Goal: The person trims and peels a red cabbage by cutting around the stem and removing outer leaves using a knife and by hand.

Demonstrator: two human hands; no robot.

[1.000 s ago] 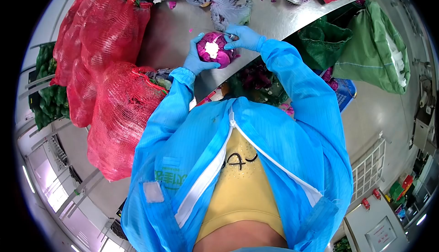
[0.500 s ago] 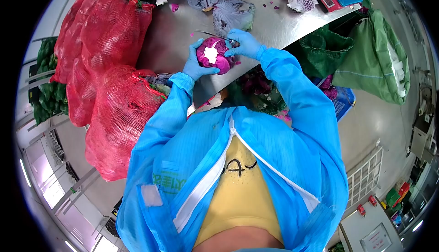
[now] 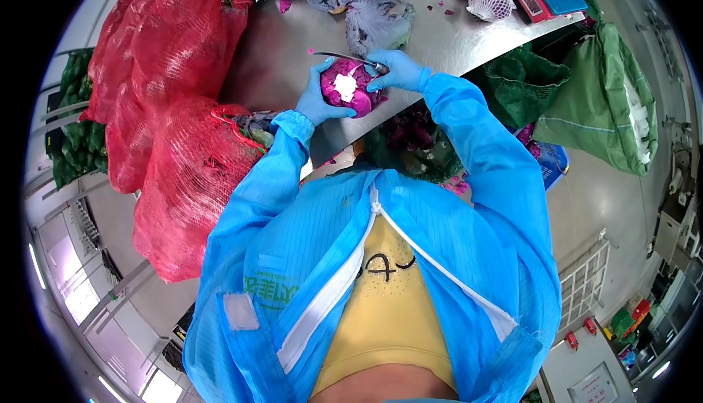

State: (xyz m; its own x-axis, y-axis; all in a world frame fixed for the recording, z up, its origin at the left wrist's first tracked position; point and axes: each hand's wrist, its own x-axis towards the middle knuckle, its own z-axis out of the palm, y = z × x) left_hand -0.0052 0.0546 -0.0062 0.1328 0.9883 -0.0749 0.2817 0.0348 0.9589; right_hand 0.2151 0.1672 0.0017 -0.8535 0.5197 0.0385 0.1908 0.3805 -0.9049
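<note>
- Blue-gloved, the left hand wraps the side of a red cabbage, fingers spread and gripping; the right hand is closed around a thin curved knife.
- Trimming around the stem end seems the step in hand; a further cut would call for a steady left hold, fingers clear of the knife.
- The cabbage is held by the steel table's near edge, glossy purple, a ragged white cut patch facing up.

No legible text: green characters on blue jacket, lower left; black script on yellow shirt, lower centre; red-print sign, lower right.
</note>
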